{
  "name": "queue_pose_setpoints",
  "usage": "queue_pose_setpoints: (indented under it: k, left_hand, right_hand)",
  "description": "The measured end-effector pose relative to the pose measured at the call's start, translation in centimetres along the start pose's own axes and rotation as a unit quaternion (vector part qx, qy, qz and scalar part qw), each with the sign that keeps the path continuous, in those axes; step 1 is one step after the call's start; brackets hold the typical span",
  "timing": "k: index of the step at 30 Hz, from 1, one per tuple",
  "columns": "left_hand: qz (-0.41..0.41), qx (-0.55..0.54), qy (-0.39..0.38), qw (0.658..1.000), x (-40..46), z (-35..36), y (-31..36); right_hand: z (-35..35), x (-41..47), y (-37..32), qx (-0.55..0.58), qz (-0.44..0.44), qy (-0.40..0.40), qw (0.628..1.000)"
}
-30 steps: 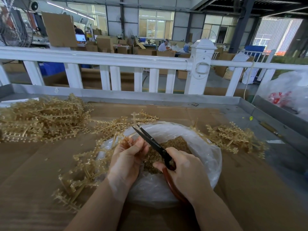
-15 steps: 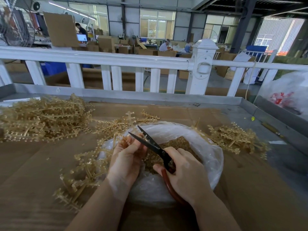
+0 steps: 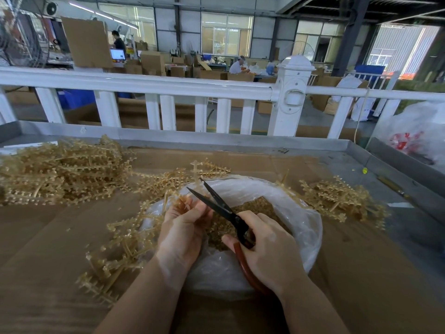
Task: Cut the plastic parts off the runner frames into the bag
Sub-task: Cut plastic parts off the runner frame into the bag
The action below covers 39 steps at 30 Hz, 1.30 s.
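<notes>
The scissors (image 3: 218,204) blades gape wider than before (right hand (image 3: 267,251) gripping the handles); left hand (image 3: 183,227) pinches a frame (image 3: 125,239) beside them, over the bag (image 3: 301,213).

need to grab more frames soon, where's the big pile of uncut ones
In the head view the big pile of runner frames lies at the far left of the cardboard-covered table, left of the bag, beneath the white railing.

Bright window daylight, wide-angle edge distortion
</notes>
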<state>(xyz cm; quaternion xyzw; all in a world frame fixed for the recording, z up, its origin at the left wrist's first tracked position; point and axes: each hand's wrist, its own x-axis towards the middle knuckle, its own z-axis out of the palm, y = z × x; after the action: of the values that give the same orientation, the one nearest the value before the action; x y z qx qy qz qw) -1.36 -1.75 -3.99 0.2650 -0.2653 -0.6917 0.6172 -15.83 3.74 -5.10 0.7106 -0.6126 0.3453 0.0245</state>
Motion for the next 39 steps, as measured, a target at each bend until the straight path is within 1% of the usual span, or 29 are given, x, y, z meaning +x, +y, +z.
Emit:
queue_pose_setpoints:
  k: [5,7,11,16,19,22,29,33,39]
  left_hand:
    - [0.014,0.020,-0.030,0.999,-0.07,-0.02,-0.19]
    - [0.005,0.030,-0.028,0.999,-0.02,-0.05,-0.34]
    - [-0.005,0.040,-0.017,0.999,0.05,-0.10,-0.44]
    - [0.010,0.001,-0.008,1.000,0.21,-0.24,-0.23]
    - [0.014,-0.001,-0.020,1.000,0.12,-0.31,-0.10]
    - [0.005,0.013,-0.037,0.999,-0.08,-0.33,-0.03]
    - [-0.016,0.008,-0.032,0.999,0.13,-0.53,-0.14]
    - [-0.028,0.040,-0.028,0.998,-0.07,-0.34,-0.22]
    - [-0.046,0.039,-0.023,0.998,-0.08,-0.23,-0.24]
  right_hand:
    - [0.06,0.08,0.02,0.001,0.000,0.002,1.000]
    - [0.00,0.07,0.04,0.003,0.000,0.009,1.000]
    - [-0.06,0.03,0.13,0.003,0.001,-0.003,1.000]
    - [0.06,0.00,0.23,-0.003,0.005,-0.006,1.000]
    - [0.11,-0.01,0.29,-0.001,0.006,-0.011,1.000]
    - [0.08,-0.03,0.37,0.002,0.006,-0.016,1.000]
    - [0.10,-0.07,0.33,0.003,0.003,-0.017,1.000]
    - [0.04,-0.08,0.22,0.011,0.002,-0.007,1.000]
    - [0.02,-0.04,0.04,0.002,-0.012,0.018,1.000]
